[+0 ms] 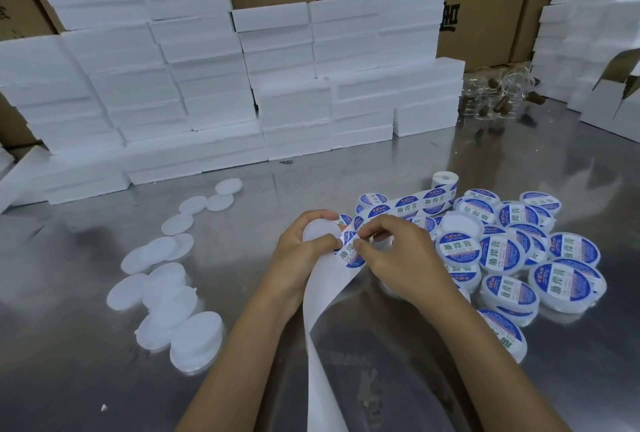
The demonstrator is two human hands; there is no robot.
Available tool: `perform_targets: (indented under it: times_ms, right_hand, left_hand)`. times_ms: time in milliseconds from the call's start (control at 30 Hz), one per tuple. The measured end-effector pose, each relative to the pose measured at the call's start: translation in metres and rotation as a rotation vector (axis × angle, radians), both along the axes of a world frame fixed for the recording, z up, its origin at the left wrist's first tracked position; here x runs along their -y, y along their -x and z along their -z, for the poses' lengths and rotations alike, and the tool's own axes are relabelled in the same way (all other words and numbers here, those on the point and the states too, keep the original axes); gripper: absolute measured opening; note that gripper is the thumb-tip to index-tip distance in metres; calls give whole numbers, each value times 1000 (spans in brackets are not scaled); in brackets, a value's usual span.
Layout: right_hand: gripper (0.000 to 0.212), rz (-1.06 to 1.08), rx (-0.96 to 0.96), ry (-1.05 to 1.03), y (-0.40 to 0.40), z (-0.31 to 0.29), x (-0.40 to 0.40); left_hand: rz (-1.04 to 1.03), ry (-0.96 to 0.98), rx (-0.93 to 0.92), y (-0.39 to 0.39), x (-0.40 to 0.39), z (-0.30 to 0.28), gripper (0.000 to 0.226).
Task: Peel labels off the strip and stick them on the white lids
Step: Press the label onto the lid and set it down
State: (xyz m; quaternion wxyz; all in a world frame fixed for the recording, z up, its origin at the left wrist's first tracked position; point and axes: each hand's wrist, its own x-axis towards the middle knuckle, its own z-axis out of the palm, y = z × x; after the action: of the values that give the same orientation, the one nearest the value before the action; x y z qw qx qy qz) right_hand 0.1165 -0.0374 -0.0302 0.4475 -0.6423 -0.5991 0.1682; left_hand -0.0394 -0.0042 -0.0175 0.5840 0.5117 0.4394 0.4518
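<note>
Centrally, left hand (304, 244) gripping white lid (320, 231), right hand (398, 251) pinching label (349, 251)

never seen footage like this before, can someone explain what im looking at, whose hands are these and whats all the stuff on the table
No machine here: a camera worn on a person's head looks down at their own hands. The left hand holds a plain white lid; the right hand pinches a blue and white label on the label strip, whose bare backing paper trails toward the camera. On the steel table, unlabelled lids lie to the left and labelled lids to the right. White foam boxes are stacked behind.
</note>
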Motion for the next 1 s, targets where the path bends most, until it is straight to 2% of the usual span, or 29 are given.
perform_targets:
  times_ms: [167,367,567,833,1000]
  right_hand:
    - [9,9,-28,34,2,-2,2]
    - [14,-72,-26,106,9,-7,8]
    - [17,-191,-39,208,13,-11,13]
    - [14,-136,-494,124,9,-29,17]
    - [16,-149,-680,95,11,-35,18]
  left_hand:
    - [-45,34,3,-2,0,1,16]
    - [-92,39,6,-5,1,2,21]
    - [-177,-73,-111,1,-3,8,17]
    - [-217,-111,-129,4,-6,10,17]
    - [-191,-26,170,0,-5,-5,17]
